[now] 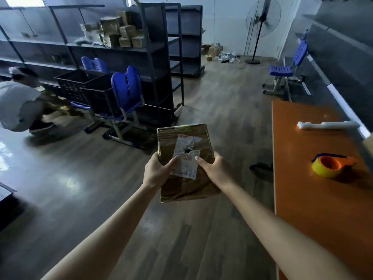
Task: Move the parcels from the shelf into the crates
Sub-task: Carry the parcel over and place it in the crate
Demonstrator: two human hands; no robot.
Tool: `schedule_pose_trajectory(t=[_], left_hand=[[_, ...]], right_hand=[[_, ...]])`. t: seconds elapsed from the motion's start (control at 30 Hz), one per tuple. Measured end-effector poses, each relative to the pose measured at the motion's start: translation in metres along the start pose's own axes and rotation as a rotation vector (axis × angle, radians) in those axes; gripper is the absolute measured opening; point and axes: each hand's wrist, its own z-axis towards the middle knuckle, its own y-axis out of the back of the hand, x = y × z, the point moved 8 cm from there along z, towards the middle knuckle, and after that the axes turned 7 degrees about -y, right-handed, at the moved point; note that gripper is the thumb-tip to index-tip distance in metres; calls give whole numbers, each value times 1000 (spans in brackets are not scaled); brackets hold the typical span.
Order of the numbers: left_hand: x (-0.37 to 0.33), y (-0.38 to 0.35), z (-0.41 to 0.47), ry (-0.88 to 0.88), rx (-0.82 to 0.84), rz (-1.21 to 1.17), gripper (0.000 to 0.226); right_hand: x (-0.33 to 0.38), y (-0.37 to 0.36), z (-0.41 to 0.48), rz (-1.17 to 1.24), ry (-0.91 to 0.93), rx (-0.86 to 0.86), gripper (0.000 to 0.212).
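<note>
Two bare hands are gripping one brown parcel [187,188] out in front of the body, above the wooden floor [80,178]. The left hand [157,171] is clasping its left edge and the right hand [217,170] its right edge. Both thumbs are pressing down on the white label [186,152] on top, while the other fingers are wrapping underneath, out of sight. The parcel is hanging in the air, touching nothing but the hands, well apart from both crates and shelf.

To the right, an orange surface [314,219] is carrying a tape dispenser [328,166] with a yellow roll and, farther back, a long white strip [327,125].

Farther off on the left, two black crates [72,83] are standing just beside the metal shelf [121,49]. They seem to be resting on the seats of blue chairs [127,87], though the blur is making that hard to confirm. A person [18,102] in a pale top is crouching near them. A heap of parcels [121,31] is lying on an upper board of the shelf.

At the far wall, a standing fan [262,17] is rising beside some cartons [214,50] lying on the floor.
</note>
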Motion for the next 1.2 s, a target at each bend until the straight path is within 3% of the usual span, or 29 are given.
schedule_pose_trajectory(t=[0.27,0.4,0.83,1.2], left_hand=[[51,95,100,-7,-33,33,41],[87,127,165,32,-33,42,44],[144,250,448,85,-98,17,36],[242,350,685,91,-49,32,41]], right_hand=[[60,-120,67,72,-22,25,47],[91,-175,126,35,-27,45,39],[252,-337,361,33,45,112,43],[347,-499,537,49,-5,77,44]])
